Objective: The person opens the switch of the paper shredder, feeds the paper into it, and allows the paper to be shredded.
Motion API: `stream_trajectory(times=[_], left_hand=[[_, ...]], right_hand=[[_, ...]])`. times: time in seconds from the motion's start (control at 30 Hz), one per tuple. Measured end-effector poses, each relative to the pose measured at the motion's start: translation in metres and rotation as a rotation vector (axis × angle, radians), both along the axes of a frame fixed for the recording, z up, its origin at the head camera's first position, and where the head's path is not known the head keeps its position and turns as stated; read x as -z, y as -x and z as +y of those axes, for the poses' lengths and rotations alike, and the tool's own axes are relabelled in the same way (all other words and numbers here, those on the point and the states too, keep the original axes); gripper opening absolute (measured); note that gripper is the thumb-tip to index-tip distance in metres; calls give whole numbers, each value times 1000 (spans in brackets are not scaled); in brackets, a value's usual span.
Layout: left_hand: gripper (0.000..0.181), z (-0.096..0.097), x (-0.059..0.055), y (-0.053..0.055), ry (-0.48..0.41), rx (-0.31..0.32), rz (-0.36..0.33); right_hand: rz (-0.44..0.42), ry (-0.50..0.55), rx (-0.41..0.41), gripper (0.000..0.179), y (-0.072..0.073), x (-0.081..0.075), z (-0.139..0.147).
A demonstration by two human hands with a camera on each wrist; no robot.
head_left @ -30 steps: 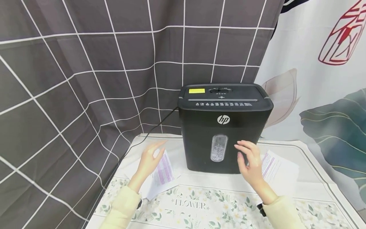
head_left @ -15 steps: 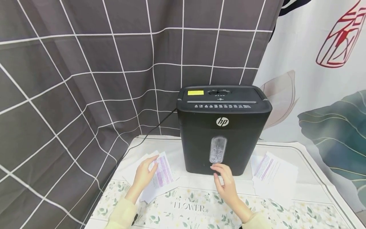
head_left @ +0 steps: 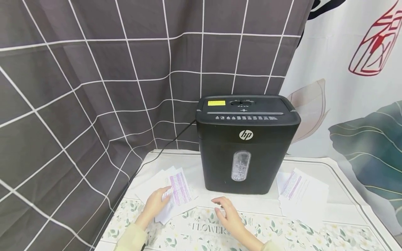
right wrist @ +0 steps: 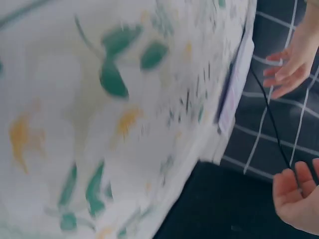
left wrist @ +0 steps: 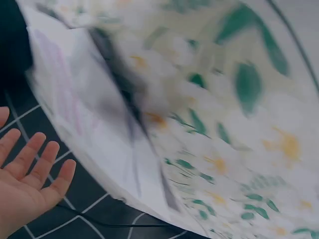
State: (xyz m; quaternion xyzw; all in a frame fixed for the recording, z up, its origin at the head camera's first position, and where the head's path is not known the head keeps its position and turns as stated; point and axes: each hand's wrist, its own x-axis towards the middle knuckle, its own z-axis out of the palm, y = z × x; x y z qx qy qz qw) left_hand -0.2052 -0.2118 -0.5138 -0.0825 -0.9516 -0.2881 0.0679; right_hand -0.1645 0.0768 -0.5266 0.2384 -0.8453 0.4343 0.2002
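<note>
My left hand (head_left: 156, 203) is over the left stack of printed papers (head_left: 180, 191), fingers loosely bent and holding nothing. In the left wrist view this hand (left wrist: 35, 179) has its fingers spread, apart from the sheets (left wrist: 99, 119). My right hand (head_left: 230, 217) hovers above the table to the right of that stack, fingers relaxed and nothing in them; the right wrist view also has this hand (right wrist: 299, 196) at lower right. Behind both hands stands a black HP paper shredder (head_left: 251, 146) with shreds showing in its window.
More printed papers (head_left: 303, 198) lie to the right of the shredder. A black cord (head_left: 176, 136) runs from it to the left table edge. A flowered cloth (head_left: 276, 226) covers the table, and a dark grid curtain (head_left: 141, 69) hangs behind.
My right hand has moved left and toward me, from in front of the shredder to nearer the left papers. My left hand has come down and closer to me over its stack.
</note>
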Motion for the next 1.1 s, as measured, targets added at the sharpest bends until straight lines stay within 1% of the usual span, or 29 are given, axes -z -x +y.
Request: stream_trajectory(times=[0.03,0.1,0.2,0.27,0.37,0.43,0.5,0.57,0.67,0.73,0.8,0.87,0.9,0.97,1.03,1.1], left_hand=[[36,-2,2,0,17,6,-5],[36,-5,5,2,49,14,-8],[36,-10,7,9,70,48,8],[37,-13,8,14,60,79,11],[40,-16,10,22,42,132,0],[43,-18,12,26,45,149,-9],[46,-20,14,32,64,157,-7],[47,-22,13,39,76,157,-7],[49,-24,12,51,107,132,-38],[47,-26,9,58,127,89,-55],[44,-29,9,62,176,29,-53],[40,-32,8,64,230,-35,-35],[39,-33,7,65,262,-57,-28],[39,-35,7,67,317,-80,-29],[42,-37,7,68,352,-79,-55],[47,-39,7,66,350,-76,-125]], right_hand=[[-57,12,-25,24,-1,1,-2],[-200,53,-75,21,-3,1,-5],[-411,129,-113,18,-1,1,-11],[-531,188,-130,20,2,3,-16],[-708,270,-180,24,2,9,-24],[-808,316,-215,28,0,13,-31],[-912,354,-229,31,-3,15,-38],[-968,386,-223,34,-3,15,-44],[-1048,448,-196,41,-2,14,-50],[-1092,491,-171,45,1,14,-54],[-1123,538,-146,47,4,16,-58],[-1133,573,-113,49,6,19,-64],[-1127,588,-102,49,7,20,-68],[-1118,601,-82,50,6,22,-74],[-1122,601,-64,50,4,23,-79],[-1135,601,-56,50,1,24,-82]])
